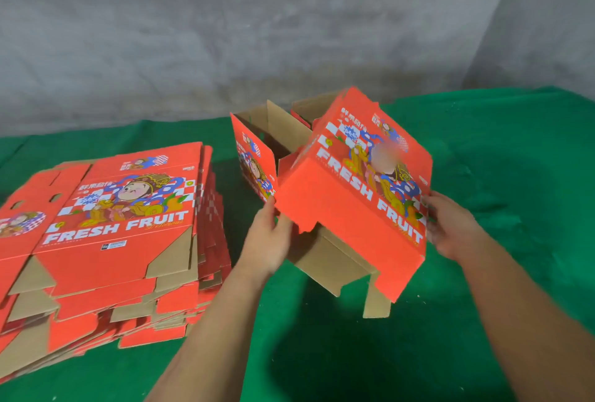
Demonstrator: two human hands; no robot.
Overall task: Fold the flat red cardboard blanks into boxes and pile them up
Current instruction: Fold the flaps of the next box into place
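My fingers (433,208) curl on the half-folded box (351,189), R edge. L hand (270,240) grips its L corner; box tilted btwn both, above cloth (483,321).

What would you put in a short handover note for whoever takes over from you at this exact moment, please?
Left hand grips the near left corner of the half-folded box; right hand holds its right edge. The box is tilted in the air, bottom flaps hanging loose.
Flat blanks lie stacked on the green cloth to the left.
Done: one opened box stands behind, with another partly hidden beside it.
Left: close these flaps, pile the box, then fold the remaining stack.
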